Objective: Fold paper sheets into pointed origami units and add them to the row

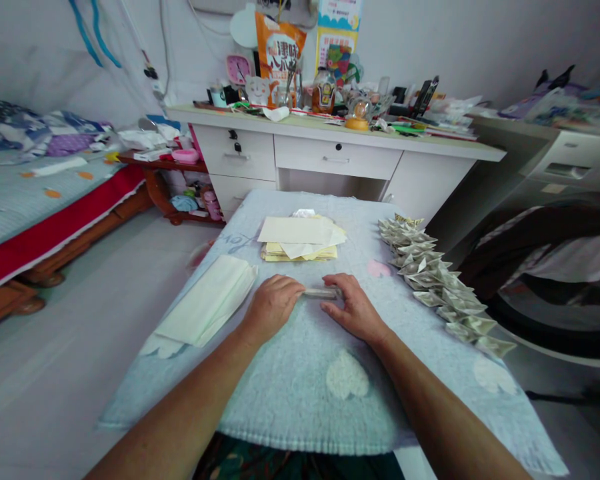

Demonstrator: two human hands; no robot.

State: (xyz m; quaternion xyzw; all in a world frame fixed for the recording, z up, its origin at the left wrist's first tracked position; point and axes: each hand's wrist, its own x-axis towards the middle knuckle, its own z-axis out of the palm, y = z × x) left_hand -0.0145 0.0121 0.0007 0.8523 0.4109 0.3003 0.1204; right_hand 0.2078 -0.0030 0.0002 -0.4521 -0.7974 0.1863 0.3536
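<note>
Seen far left, the bed (50, 177): covered in pale blue fabric printed with orange shapes; its side is edged in red.
Paper bundle (207, 300): laid on the left of a pale blue cloth (300, 393), pale and loosely folded.
Clock (239, 69): pink, stood on a white desk (337, 159) behind.
Lettering (240, 233): printed dark on the cloth near its left edge; "OY" can be made out.
Left hand (274, 307): closed in a pinch, thumb against fingers, with the left end of a narrow folded strip (320, 293) gripped.
Orange bag (280, 53): marked with large white Chinese characters, partly covered by objects in front.
Paper stack (300, 237): set just beyond the hands, cream and yellow sheets unevenly piled.
Folded strip: held low over the middle of the cloth, between the two hands.
Jar (323, 92): filled with something amber; its label is too small to be read.
Poster (337, 40): printed in Chinese, blue and yellow, partly blocked.
Right hand (353, 307): curved open, thumb and forefinger parted around the strip's right end; whether it is touched cannot be told.
Pointed paper pieces (435, 280): folded and lined up closely along the right edge.
Washing machine (545, 160): placed far right, its door left open.
</note>
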